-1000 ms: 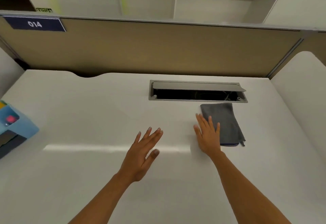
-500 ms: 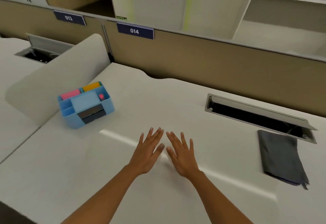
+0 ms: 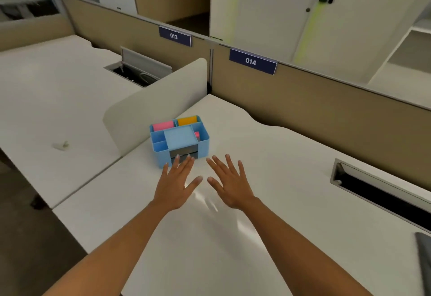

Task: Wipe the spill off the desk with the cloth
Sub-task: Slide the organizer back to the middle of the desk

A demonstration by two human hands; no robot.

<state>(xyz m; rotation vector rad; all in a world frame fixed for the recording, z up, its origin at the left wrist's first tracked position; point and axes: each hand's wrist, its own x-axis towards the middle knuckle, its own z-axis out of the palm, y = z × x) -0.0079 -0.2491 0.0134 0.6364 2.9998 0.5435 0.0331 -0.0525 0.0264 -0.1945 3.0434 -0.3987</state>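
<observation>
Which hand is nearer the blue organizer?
Left. The left hand has fingertips overlapping the organizer's front in view; the right hand is off to its right, apart from it.

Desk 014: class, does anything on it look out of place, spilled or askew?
No spill is clearly visible, only glare on the desk. The blue organiser sits slightly askew. The cloth lies untouched at the right edge.
</observation>
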